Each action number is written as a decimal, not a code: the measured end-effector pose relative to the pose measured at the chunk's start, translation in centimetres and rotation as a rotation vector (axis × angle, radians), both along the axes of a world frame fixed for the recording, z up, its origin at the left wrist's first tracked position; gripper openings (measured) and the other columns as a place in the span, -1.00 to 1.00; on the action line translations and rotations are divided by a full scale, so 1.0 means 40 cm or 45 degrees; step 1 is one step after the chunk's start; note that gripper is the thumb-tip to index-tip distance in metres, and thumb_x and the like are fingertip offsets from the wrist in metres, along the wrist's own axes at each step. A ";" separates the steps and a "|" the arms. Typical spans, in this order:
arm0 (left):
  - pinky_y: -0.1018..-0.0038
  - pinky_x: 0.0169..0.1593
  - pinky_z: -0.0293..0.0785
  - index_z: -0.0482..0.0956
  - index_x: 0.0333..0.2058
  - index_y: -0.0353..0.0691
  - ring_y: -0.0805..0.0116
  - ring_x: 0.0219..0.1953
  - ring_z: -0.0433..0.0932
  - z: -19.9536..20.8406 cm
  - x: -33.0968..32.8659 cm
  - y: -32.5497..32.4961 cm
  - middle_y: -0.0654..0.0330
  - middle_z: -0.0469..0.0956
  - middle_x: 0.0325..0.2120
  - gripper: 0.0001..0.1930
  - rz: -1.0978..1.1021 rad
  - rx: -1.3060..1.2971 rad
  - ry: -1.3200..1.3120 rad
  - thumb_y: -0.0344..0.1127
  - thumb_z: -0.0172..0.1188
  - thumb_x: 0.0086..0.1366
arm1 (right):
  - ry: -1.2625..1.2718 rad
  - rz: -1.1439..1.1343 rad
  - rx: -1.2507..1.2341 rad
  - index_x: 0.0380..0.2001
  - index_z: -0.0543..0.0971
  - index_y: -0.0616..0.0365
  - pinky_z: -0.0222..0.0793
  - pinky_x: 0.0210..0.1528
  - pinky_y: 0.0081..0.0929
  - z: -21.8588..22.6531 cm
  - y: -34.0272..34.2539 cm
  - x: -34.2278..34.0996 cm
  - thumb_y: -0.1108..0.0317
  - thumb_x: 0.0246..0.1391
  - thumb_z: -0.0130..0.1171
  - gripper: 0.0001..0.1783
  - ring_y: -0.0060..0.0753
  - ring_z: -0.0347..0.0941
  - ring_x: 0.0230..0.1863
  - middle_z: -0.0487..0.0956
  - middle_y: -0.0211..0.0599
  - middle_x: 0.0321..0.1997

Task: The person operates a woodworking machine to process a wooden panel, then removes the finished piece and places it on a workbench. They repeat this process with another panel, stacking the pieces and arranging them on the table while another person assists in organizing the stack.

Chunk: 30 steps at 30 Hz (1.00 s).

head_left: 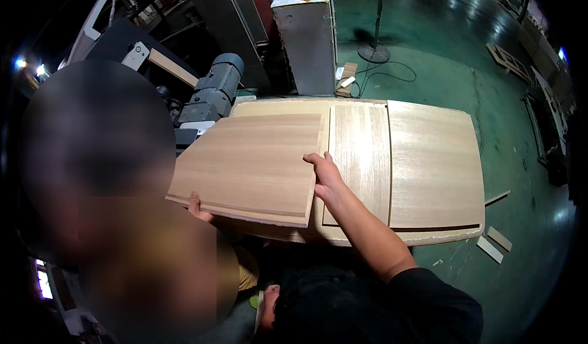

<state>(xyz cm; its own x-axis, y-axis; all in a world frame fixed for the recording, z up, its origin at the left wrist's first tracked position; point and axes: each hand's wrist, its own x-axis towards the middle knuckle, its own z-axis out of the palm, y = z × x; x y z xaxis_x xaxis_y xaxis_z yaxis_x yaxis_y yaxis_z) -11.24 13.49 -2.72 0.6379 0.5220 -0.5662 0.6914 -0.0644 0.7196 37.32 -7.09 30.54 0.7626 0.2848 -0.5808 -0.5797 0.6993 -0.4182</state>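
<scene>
A pale wood-grain panel (251,160) is held tilted over the left part of the worktable. My right hand (327,173) is closed on its right edge, thumb on the top face and the other fingers largely hidden. At the panel's near edge, another hand (201,209) has a digit over the top, its wrist hidden beside the blurred person; I cannot tell whether it is my left hand or the co-worker's. Right of my right hand lie a narrower wooden panel (359,154) and a wide wooden panel (435,166), with a dark gap along the wide one's near side.
A co-worker (247,267) stands close on my left. Behind the worktable (404,238) are a grey motor (223,77) and a cabinet (306,44) with tools on top. A pedestal fan (375,51) and its cable stand farther back. Wood offcuts (490,249) lie on the green floor.
</scene>
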 end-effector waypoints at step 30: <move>0.49 -0.13 0.54 0.54 -0.04 -0.31 0.45 -0.26 0.57 0.550 0.084 0.119 0.17 0.60 -0.26 -0.79 -0.435 -0.652 -0.282 -0.36 0.12 0.43 | -0.270 0.177 -0.708 0.43 -0.13 0.24 0.23 0.34 -0.33 -0.046 -0.069 -0.328 0.36 0.04 0.30 0.04 -0.32 0.40 0.20 0.51 -0.16 0.10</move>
<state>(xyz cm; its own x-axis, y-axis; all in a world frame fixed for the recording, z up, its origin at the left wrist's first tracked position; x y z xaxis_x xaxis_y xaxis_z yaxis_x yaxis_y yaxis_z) -7.89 18.25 19.29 0.8501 -0.0316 -0.5256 0.5247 0.1349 0.8405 24.22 -9.85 28.70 0.8552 0.0876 -0.5109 -0.5143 0.2664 -0.8152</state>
